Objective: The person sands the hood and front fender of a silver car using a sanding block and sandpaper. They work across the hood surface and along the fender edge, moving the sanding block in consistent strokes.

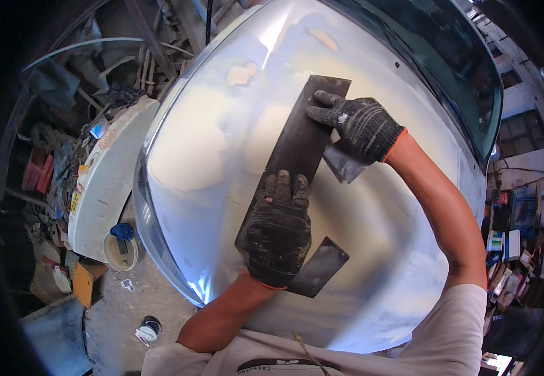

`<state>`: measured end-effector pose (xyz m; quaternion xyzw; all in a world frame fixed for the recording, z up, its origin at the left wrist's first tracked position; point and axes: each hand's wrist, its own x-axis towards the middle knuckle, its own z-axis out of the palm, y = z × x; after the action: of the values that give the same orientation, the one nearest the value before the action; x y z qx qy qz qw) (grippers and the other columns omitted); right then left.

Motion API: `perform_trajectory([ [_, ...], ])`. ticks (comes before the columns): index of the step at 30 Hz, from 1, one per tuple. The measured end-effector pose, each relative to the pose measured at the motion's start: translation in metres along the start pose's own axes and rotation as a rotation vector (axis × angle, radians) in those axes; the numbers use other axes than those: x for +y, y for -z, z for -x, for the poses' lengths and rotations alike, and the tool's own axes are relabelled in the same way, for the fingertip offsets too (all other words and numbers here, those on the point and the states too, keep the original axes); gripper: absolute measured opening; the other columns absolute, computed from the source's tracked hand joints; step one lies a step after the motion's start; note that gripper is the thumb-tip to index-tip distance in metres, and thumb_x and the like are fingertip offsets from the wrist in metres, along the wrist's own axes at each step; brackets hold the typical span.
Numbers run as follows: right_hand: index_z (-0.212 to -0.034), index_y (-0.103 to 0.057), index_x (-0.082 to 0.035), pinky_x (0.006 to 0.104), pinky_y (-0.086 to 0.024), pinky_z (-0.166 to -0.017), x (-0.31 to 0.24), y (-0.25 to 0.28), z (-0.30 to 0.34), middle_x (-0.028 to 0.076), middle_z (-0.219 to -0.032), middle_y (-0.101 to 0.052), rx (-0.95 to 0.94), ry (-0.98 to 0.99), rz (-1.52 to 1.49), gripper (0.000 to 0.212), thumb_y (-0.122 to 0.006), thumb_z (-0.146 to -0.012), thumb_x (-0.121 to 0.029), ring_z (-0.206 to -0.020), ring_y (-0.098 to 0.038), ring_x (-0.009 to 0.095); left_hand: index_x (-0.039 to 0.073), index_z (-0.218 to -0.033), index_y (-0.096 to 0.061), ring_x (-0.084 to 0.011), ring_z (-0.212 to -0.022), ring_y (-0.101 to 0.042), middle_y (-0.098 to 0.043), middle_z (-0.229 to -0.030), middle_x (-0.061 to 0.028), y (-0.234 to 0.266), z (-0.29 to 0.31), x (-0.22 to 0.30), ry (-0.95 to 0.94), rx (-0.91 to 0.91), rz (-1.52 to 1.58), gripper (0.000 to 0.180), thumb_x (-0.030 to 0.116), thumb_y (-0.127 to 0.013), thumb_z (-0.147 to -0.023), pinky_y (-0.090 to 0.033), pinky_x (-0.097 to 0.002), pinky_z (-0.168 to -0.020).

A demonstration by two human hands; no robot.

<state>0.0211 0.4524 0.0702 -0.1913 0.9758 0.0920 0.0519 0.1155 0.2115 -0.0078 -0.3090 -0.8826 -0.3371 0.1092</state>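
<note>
A long, flat, dark sanding board (306,141) lies slantwise on a car hood (190,153) patched with cream-coloured filler. My right hand (363,128), in a dark knit glove with an orange cuff, grips the board's far part, fingers bent over its face. Lower down, my left hand (278,232), gloved alike, holds the near part with its fingers pressed on top; its thumb is hidden. Two dark sheet-like flaps stick out to the right, an upper flap (345,164) below my right hand and a lower flap (322,268) beside my left hand. How they join the board is hidden.
A pale bumper-like panel (112,182) leans among scrap at left. A bucket (121,254) with a blue cloth and a small dark can (149,329) stand on the floor (112,307). The windshield (447,56) borders the hood at upper right; cluttered shelves (522,250) are beyond.
</note>
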Motion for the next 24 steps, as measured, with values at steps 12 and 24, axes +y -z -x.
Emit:
perform_trajectory([
  [12,-0.138,-0.057,-0.022,0.0443,-0.056,-0.088,0.008,0.003,0.066,0.015,-0.149,-0.05,-0.092,-0.139,-0.067,0.054,-0.065,-0.084,-0.02,-0.102,-0.07,0.034,-0.005,-0.14,-0.051,-0.0466,-0.131,-0.049,-0.048,-0.142,-0.0331,-0.015,0.009,0.038,-0.099,-0.122,0.075,0.092,0.029,-0.082,-0.061,-0.037,-0.0564,-0.113],
  [24,-0.139,-0.058,-0.019,0.0407,-0.056,-0.089,0.01,0.001,0.106,0.017,-0.145,-0.054,-0.094,-0.187,0.0,0.068,-0.071,-0.072,-0.016,-0.107,-0.069,0.033,-0.003,-0.135,-0.058,-0.0453,-0.129,-0.052,-0.055,-0.137,-0.0307,-0.02,0.017,0.058,-0.15,-0.134,0.04,0.07,0.016,-0.071,-0.069,-0.041,-0.0511,-0.112],
])
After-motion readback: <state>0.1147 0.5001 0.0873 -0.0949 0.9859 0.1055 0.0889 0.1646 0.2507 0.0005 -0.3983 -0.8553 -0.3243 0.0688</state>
